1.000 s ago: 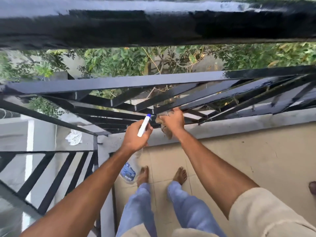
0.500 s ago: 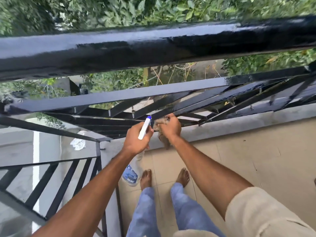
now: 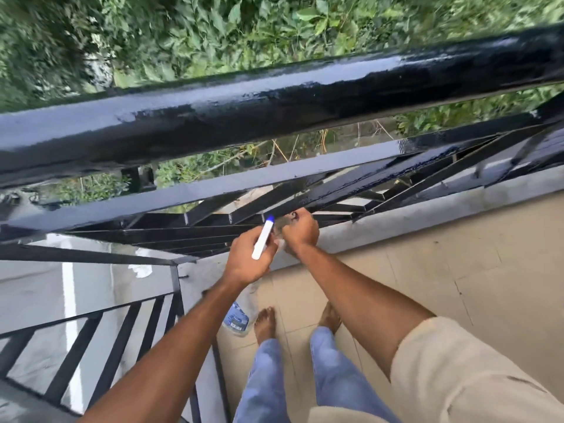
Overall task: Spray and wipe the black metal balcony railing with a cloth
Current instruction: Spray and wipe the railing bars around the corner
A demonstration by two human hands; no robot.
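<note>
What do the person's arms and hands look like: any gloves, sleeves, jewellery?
No gloves on the left hand or right hand, and no watch or rings visible. Both forearms are bare. A loose cream sleeve covers the right upper arm; the left upper arm is out of view.

Beige tiled balcony floor [image 3: 427,285]: two bare feet [image 3: 265,326] standing; grey concrete kerb [image 3: 427,206] along edge, below black metal railing [image 3: 274,96].

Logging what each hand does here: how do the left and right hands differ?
The left hand grips the spray bottle, nozzle pointing up; the right hand holds a cloth against a slanted railing bar. The left hand sits lower in view, the right hand higher, at that bar. Both are curled round something.
</note>
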